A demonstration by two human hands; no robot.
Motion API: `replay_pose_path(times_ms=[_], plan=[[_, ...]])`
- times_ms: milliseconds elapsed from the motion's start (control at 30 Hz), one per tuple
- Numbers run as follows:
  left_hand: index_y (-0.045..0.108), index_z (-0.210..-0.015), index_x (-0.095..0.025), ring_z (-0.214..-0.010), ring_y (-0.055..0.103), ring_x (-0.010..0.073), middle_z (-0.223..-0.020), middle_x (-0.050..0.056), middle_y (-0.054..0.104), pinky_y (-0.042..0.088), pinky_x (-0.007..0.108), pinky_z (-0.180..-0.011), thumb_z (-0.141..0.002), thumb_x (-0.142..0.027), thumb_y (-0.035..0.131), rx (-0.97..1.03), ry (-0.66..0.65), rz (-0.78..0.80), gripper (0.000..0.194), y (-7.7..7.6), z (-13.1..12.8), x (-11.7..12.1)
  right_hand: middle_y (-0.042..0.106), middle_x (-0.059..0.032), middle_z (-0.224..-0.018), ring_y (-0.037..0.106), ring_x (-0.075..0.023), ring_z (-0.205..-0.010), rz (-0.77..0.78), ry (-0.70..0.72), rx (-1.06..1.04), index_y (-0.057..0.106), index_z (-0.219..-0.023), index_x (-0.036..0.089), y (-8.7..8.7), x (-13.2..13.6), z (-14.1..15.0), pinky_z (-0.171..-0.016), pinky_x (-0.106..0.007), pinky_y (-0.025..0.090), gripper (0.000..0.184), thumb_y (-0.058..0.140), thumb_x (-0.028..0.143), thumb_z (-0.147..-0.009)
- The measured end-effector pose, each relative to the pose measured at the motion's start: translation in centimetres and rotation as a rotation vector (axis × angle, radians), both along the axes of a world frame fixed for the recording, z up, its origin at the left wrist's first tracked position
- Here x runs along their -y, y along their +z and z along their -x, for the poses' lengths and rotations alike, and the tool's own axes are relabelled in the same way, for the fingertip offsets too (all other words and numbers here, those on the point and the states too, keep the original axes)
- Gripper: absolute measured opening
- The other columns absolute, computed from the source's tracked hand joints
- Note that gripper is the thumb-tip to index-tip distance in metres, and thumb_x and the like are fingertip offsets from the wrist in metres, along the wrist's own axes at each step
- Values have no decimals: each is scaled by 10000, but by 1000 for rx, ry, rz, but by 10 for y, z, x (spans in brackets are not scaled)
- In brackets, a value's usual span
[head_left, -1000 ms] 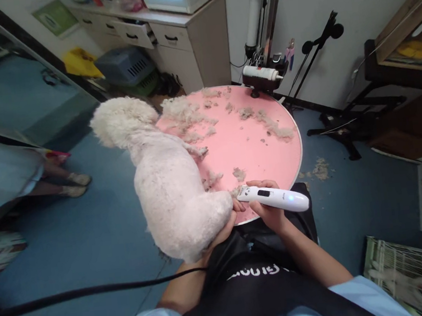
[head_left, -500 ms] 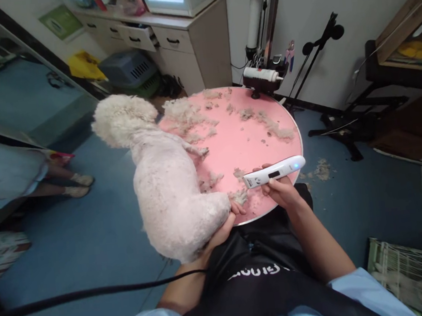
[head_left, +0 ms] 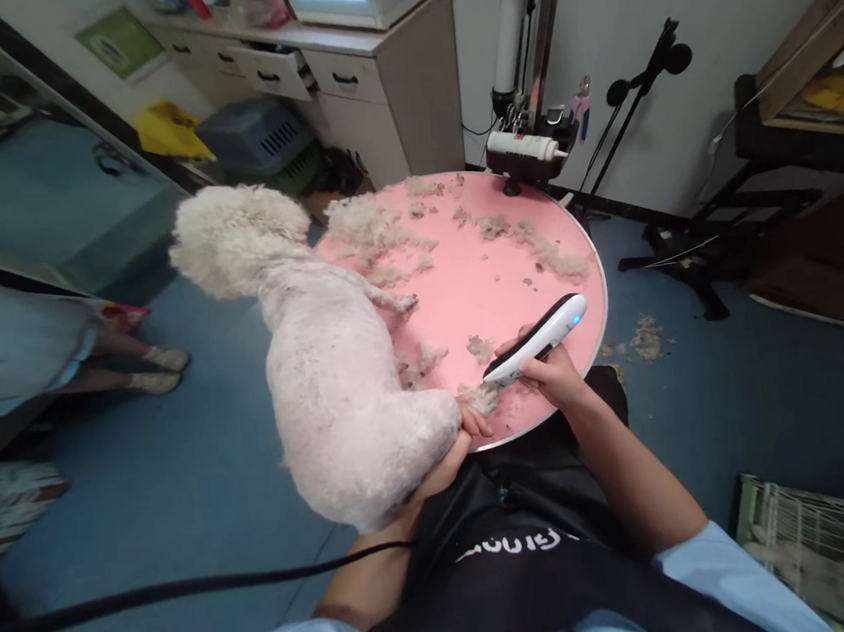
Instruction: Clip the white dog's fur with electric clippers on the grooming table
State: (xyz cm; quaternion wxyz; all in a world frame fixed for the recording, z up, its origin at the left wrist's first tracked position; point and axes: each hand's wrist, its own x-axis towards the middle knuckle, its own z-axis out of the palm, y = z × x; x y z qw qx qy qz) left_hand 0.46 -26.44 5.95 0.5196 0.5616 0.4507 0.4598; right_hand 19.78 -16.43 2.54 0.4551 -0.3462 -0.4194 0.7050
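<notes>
A white dog (head_left: 333, 366), trimmed short on the body and fluffy on the head, is on the left side of a round pink grooming table (head_left: 464, 281), its head turned away to the left. My left hand (head_left: 471, 423) reaches round the dog's rear and grips its hind leg just above the paw (head_left: 482, 398). In my right hand (head_left: 552, 368) is a white and black hair clipper (head_left: 537, 342) with a blue light. The clipper's blade end is at the hind paw; whether it touches the fur I cannot tell.
Clumps of cut fur (head_left: 367, 226) lie over the table. A white bottle (head_left: 525, 146) rests in a holder at the far edge. A black cable (head_left: 194, 586) crosses at lower left. Another person's legs (head_left: 117, 363) show at left; a wire cage (head_left: 830, 545) stands lower right.
My right hand has rolled the clipper so its black side shows, and brought its blade end slightly left and down to the hind paw. The dog's head has shifted slightly left.
</notes>
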Motion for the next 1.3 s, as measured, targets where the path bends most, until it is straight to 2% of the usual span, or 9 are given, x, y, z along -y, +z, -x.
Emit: replay_pose_path(times_ms=[267, 533, 700, 800, 867, 967, 1067, 1200, 1300], plan=[[515, -736, -222, -730, 661, 188, -750, 15, 684, 542, 403, -846, -778, -174, 524, 13, -39, 34, 64, 1, 0, -1, 759, -45, -781, 417, -51, -385, -16, 175, 111, 567, -863, 196, 19, -19, 7, -335, -182, 269, 421, 838, 386, -603], [520, -711, -235, -717, 662, 198, -698, -1, 658, 532, 426, -874, -749, -170, 537, -23, -41, 92, 77, 9, 0, -3, 755, -50, -801, 689, -164, -687, -145, 538, 229, 694, -858, 152, 48, -43, 17, -567, -244, 542, 261, 789, 265, -642], [527, -718, -230, -716, 662, 195, -710, 7, 672, 526, 418, -883, -746, -164, 547, -40, -33, 84, 74, 9, 2, -3, 757, -44, -819, 712, -176, -719, -132, 597, 166, 651, -889, 162, 48, -47, 20, -620, -266, 571, 308, 796, 250, -632], [529, -722, -225, -735, 671, 195, -738, 16, 687, 535, 400, -861, -744, -168, 541, -41, -15, 73, 62, 7, 2, -3, 757, -49, -768, 698, -184, -641, -56, 689, 101, 604, -886, 171, 41, -52, 13, -521, -248, 530, 393, 817, 286, -576], [528, -726, -223, -742, 675, 194, -752, 19, 693, 542, 388, -847, -744, -167, 536, -41, -13, 78, 59, 6, 1, -3, 753, -51, -745, 659, -165, -559, -16, 584, 79, 574, -887, 183, 33, -53, 8, -423, -207, 436, 442, 825, 338, -558], [518, -717, -223, -700, 660, 183, -730, 15, 683, 550, 377, -815, -747, -183, 533, -28, -9, 74, 52, 5, 0, -3, 744, -30, -730, 584, -125, -478, 2, 238, 38, 526, -900, 216, 20, -45, 2, -362, -170, 295, 498, 832, 397, -551], [516, -715, -223, -680, 641, 182, -709, 13, 665, 550, 377, -797, -744, -206, 546, -16, 7, 36, 45, 4, -1, -3, 743, -19, -739, 490, -96, -416, 8, 15, 2, 489, -899, 241, 8, -27, 2, -360, -182, 263, 542, 832, 457, -539], [519, -725, -223, -682, 630, 175, -705, 6, 647, 548, 375, -808, -765, -200, 539, -18, -1, 35, 51, 3, 0, -3, 747, -27, -794, 554, -142, -490, 3, -55, 24, 466, -899, 262, 0, -5, 6, -407, -235, 375, 582, 825, 513, -515], [521, -733, -223, -679, 629, 170, -711, 4, 649, 549, 367, -793, -775, -192, 540, 12, -10, 19, 55, 4, -1, -3, 744, -26, -793, 509, -123, -454, 11, -116, 15, 467, -904, 263, -2, 1, 8, -398, -235, 351, 559, 792, 541, -544]])
